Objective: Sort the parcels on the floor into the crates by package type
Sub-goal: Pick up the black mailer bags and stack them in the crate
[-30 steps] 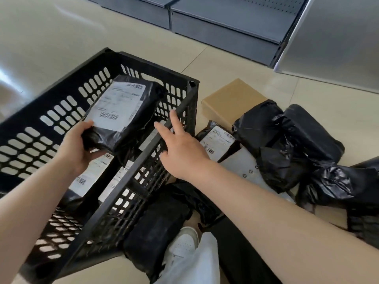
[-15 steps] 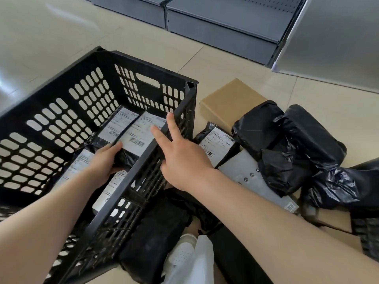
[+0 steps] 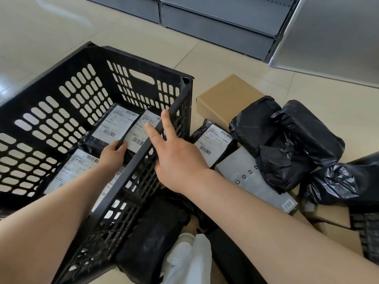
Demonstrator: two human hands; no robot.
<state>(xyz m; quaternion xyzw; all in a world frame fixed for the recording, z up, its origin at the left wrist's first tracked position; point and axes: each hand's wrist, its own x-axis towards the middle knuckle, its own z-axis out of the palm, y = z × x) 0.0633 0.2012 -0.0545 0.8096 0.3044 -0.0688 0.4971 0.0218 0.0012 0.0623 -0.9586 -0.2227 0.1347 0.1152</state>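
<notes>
A black slotted crate [image 3: 67,111] stands on the floor at the left, holding several black poly-bag parcels with white labels. My left hand [image 3: 113,154] is down inside it, fingers curled on the near edge of one labelled black parcel [image 3: 114,128] that lies on the others. My right hand [image 3: 174,152] rests on the crate's right rim with two fingers straight and holds nothing. Right of the crate lie another labelled black parcel [image 3: 213,140], a brown cardboard box [image 3: 225,95], a flat grey box [image 3: 254,181] and crumpled black bags [image 3: 287,140].
Grey shelving bases [image 3: 215,23] run along the back, with a grey panel [image 3: 332,33] at the right. A black bag [image 3: 151,240] and a white shoe [image 3: 180,251] lie close below the crate. More cardboard [image 3: 336,228] and a second crate's edge [image 3: 369,232] show at the right.
My left hand has lowered the labelled black parcel from above the crate down onto the parcels inside it. My right hand has stayed on the crate's rim.
</notes>
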